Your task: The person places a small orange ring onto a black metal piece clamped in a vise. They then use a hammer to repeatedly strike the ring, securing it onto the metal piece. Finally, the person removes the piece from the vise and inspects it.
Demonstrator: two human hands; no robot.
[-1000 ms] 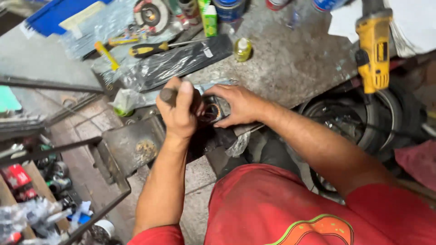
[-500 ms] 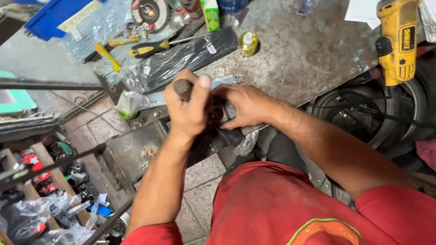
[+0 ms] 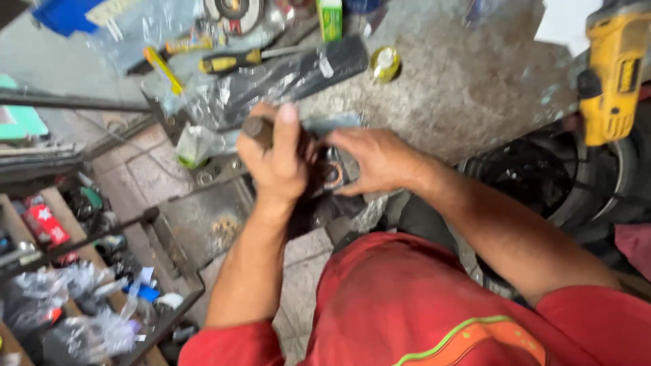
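Note:
My left hand is wrapped around a dark cylindrical tool handle, whose end sticks out above the fist. My right hand holds a small round metal part with a ring-shaped face, pressed against the dark block beneath it. The two hands meet at the edge of a grey workbench. The lower end of the tool is hidden behind my left hand. The picture is motion-blurred.
A yellow power tool lies at the bench's right. A yellow-handled screwdriver, a black file in plastic, a grinding disc and a small yellow tin lie on the bench. A tyre sits right; cluttered shelves stand left.
The view has shifted slightly. My left hand has risen with the handle, its fingers now stretched over it. My right hand stays on the round part.

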